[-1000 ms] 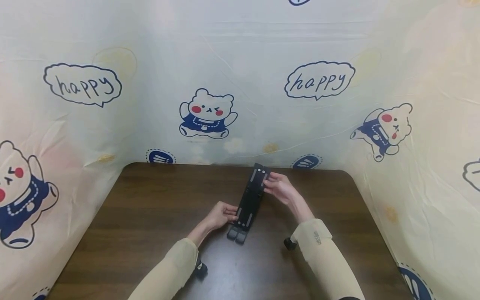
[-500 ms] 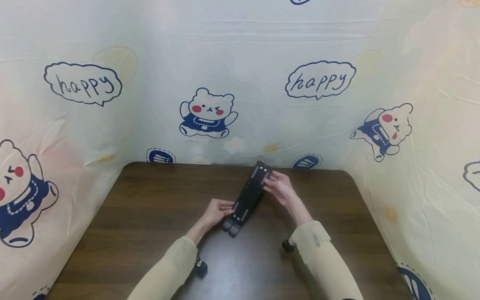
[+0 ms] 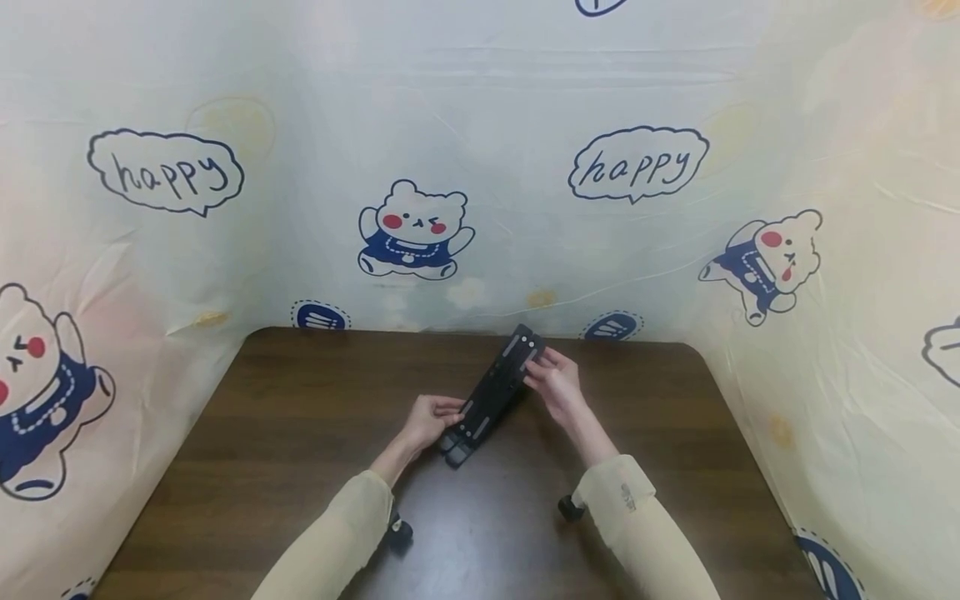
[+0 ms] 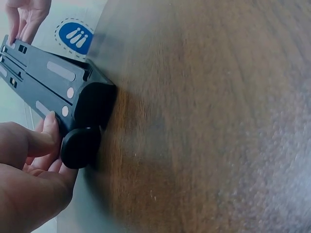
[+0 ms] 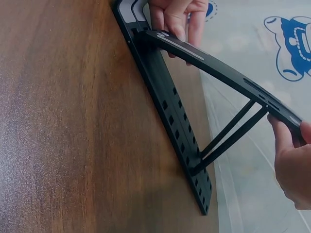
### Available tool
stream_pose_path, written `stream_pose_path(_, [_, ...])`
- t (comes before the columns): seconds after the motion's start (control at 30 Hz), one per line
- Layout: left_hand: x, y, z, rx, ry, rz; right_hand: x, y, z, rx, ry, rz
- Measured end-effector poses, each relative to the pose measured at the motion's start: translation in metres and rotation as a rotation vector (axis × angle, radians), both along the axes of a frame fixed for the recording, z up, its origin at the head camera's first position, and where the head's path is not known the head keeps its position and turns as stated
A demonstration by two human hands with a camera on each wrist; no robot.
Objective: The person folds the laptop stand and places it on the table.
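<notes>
A black folding laptop stand (image 3: 491, 387) with pale pads stands slantwise at the back of the table, its near end to the left. In the right wrist view its top plate (image 5: 218, 73) is raised at an angle from the slotted base (image 5: 158, 92). Thin support struts (image 5: 231, 139) join the two, their feet at the base's slots. My left hand (image 3: 427, 421) pinches the near end by its side, close to the rounded front stops (image 4: 80, 147). With thumb and fingers, my right hand (image 3: 557, 383) grips the raised far end of the top plate.
The brown wood-grain table (image 3: 300, 375) ends just behind the stand. A pale curtain (image 3: 517, 167) printed with bears and "happy" bubbles hangs behind and at both sides. Small black devices sit under both sleeves at the wrists.
The stand's near end has swung left and slightly away, so it lies more slanted. My left hand has moved left with it. The right hand keeps its hold at the far end.
</notes>
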State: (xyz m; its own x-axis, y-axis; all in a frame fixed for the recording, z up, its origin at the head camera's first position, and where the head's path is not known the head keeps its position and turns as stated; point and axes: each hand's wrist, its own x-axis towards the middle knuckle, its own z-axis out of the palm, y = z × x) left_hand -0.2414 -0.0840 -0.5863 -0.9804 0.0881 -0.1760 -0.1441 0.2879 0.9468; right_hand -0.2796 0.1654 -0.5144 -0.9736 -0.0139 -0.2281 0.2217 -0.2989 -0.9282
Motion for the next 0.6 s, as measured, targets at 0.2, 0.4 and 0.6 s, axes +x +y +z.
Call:
stream_pose_path(0.2, [-0.0007, -0.0021, 0.0002, -0.001, 0.002, -0.011, 0.0033, -0.0008, -0.0009, -0.027, -0.012, -0.017])
stream_pose_path(0.4, [-0.0028, -0.0045, -0.0007, 0.000, 0.005, -0.025, 0.0065, -0.0003, -0.0023, -0.062, -0.005, -0.005])
stream_pose_path(0.6, [-0.0023, -0.0064, -0.0006, -0.019, 0.010, -0.034, 0.0075, 0.0015, -0.0013, -0.065, -0.001, 0.007])
